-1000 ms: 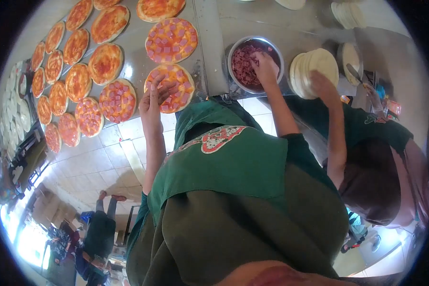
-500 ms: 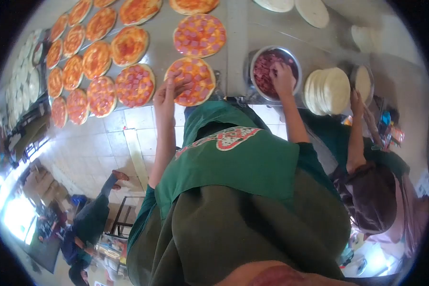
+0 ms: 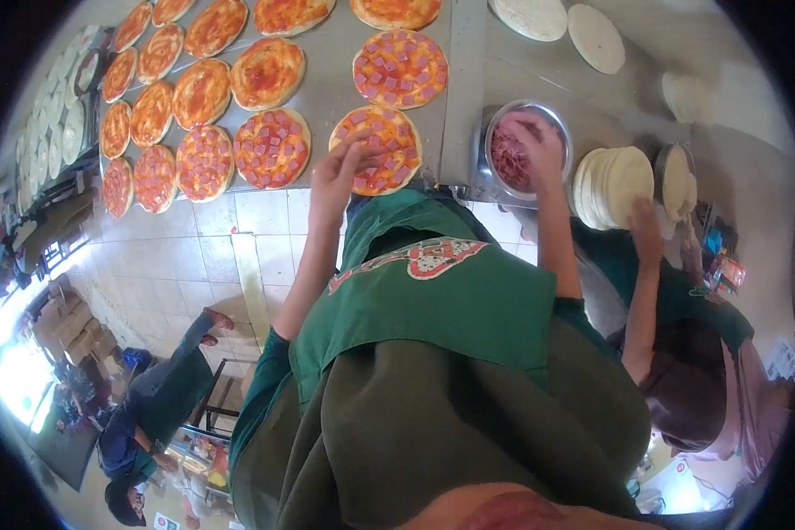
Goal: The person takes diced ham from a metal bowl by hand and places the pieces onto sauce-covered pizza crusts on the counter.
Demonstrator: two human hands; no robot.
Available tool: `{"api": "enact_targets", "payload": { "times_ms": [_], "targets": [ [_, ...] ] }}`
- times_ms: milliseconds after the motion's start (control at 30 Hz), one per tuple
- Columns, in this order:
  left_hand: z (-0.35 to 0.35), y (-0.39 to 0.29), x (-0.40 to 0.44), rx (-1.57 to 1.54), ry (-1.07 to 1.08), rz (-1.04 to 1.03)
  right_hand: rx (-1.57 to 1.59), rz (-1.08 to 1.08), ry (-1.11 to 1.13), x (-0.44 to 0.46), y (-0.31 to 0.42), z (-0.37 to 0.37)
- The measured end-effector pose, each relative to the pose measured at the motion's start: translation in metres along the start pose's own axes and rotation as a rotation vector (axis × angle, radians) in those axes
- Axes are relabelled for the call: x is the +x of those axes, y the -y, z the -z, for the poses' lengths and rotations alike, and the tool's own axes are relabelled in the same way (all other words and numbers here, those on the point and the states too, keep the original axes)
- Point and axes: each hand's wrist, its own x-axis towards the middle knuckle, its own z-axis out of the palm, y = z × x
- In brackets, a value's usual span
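Observation:
My left hand (image 3: 343,170) hovers over the left edge of a pizza base (image 3: 375,152) with red sauce and pink meat squares, its fingers spread. My right hand (image 3: 539,141) is over a metal bowl (image 3: 566,132) of chopped pink meat (image 3: 509,159); its fingers are bent and blurred, and whether they hold pieces is unclear. Above the nearer base lies another meat-topped base (image 3: 400,69). More meat-topped bases (image 3: 272,148) form the front row at the left, with sauce-only bases (image 3: 201,94) behind them.
A stack of plain bases (image 3: 627,185) stands right of the bowl, beside a co-worker's hand (image 3: 647,225). Farther right is a round container (image 3: 677,181). Plain discs (image 3: 596,39) lie at the back. Another person (image 3: 159,406) is at the lower left, beyond the tiled floor.
The view has shifted, so the table's contents appear farther right. My right hand has lifted slightly from the meat. The co-worker's hand has moved about the plain stack.

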Motion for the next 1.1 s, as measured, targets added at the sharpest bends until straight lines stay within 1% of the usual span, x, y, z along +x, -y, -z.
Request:
{"api": "enact_targets", "payload": {
  "times_ms": [67,133,167,233,333,433,467,533,567,667,733,833,933,1033,1100],
  "targets": [
    [-0.007,0.003,0.004,-0.039,0.063,0.054,0.042,-0.083,0.252,-0.007,0.011,-0.034],
    [-0.018,0.005,0.007,-0.125,0.103,0.117,-0.06,-0.119,0.473,-0.016,0.025,-0.068],
    [-0.021,0.008,0.008,-0.18,0.127,0.102,-0.05,-0.088,0.497,-0.019,0.023,-0.081],
    [-0.023,0.01,0.007,-0.194,0.105,0.092,-0.025,-0.031,0.543,-0.024,0.013,-0.1],
    [-0.019,0.015,0.007,-0.225,0.065,0.079,-0.181,0.055,0.497,-0.025,0.003,-0.113],
    [-0.016,0.014,0.006,-0.221,0.012,0.073,-0.388,0.163,0.421,-0.032,0.011,-0.122],
    [-0.016,0.013,0.006,-0.213,-0.005,0.072,-0.456,0.248,0.389,-0.031,0.011,-0.124],
    [-0.013,0.018,0.011,-0.363,-0.04,0.169,-0.591,0.42,0.325,-0.03,0.013,-0.128],
    [-0.011,0.022,0.014,-0.437,-0.059,0.217,-0.576,0.428,0.325,-0.029,0.013,-0.13],
    [-0.004,0.038,0.023,-0.621,0.013,0.264,-0.53,0.424,0.331,-0.025,0.01,-0.133],
    [-0.003,0.043,0.028,-0.613,0.016,0.25,-0.499,0.378,0.345,-0.021,0.006,-0.132],
    [-0.003,0.039,0.031,-0.567,0.003,0.247,-0.228,0.284,0.359,-0.016,0.002,-0.135],
    [-0.003,0.032,0.035,-0.5,-0.022,0.21,-0.412,0.38,0.33,-0.013,0.008,-0.133],
    [-0.007,0.024,0.035,-0.423,-0.045,0.145,-0.569,0.525,0.313,-0.013,0.011,-0.133],
    [-0.006,0.02,0.034,-0.389,-0.046,0.104,-0.594,0.506,0.341,-0.013,0.016,-0.136]
  ]
}}
